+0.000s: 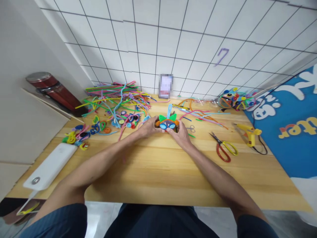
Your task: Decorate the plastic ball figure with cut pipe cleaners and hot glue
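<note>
A small craft ornament [167, 123] with blue button-like eyes, green pointed leaves on top, orange side pieces and a light blue loop is held between my two hands above the wooden table. My left hand [150, 128] is closed on its left side, thumb toward the front. On its right side my right hand [182, 134] grips it the same way. Just right of my right hand lie small silver scissors [191, 129] and a short green pipe cleaner piece [191, 135]. Buttons [128, 120] are scattered left of my left hand.
Many pipe cleaners [116, 96] heap at the back left, near a red thermos [58, 94]. A phone [165, 86] leans on the tiled wall. A white power bank [51, 167] lies left; large scissors [224, 147] and a yellow glue gun [249, 135] lie right.
</note>
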Available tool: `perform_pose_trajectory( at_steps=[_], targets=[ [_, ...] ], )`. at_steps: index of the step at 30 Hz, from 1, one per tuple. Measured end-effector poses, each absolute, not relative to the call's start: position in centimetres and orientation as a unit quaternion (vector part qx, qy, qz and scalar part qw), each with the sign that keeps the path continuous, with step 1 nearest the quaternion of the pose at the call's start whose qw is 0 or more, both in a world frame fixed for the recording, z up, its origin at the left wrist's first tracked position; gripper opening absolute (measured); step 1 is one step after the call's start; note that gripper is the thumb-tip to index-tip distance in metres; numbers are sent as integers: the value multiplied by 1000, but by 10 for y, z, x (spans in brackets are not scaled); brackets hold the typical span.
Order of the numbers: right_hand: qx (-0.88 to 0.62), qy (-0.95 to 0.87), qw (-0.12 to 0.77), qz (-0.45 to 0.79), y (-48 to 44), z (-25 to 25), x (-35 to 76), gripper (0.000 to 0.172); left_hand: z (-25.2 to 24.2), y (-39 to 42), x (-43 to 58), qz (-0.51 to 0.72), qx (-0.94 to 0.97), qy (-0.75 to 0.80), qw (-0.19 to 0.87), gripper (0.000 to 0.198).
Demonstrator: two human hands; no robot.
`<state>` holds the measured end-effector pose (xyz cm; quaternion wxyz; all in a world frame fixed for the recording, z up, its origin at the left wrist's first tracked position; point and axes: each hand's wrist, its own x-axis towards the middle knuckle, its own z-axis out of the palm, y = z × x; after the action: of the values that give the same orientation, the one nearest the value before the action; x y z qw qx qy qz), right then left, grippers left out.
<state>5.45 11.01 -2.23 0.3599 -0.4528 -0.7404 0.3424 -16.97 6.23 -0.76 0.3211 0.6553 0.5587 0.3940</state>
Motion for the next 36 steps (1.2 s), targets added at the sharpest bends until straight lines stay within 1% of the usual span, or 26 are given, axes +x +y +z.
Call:
perform_pose_trajectory(
  at_steps=[4,8,15,19,28,30,33,36],
  targets=[
    [-442,-738,354,367,114,-28,65,58,-13,67,-168,395,669,546,312,52],
    [-449,-733,355,367,118,-31,70,50,-20,69,-168,380,676,560,292,53],
    [-448,-743,349,354,122,-30,68,44,-27,70,-166,372,672,588,251,58],
    [-456,-743,341,350,122,-27,69,40,-28,71,-164,371,678,588,240,56],
    [-454,-728,362,364,122,-28,67,42,-26,70,-161,362,693,581,225,49],
    [-452,-723,368,372,122,-28,67,44,-25,69,-160,369,690,582,223,52],
    [-450,-716,379,375,121,-29,67,49,-25,67,-159,377,672,597,224,61],
    [-457,-713,383,370,121,-30,68,47,-26,66,-158,380,662,604,229,59]
  ],
)
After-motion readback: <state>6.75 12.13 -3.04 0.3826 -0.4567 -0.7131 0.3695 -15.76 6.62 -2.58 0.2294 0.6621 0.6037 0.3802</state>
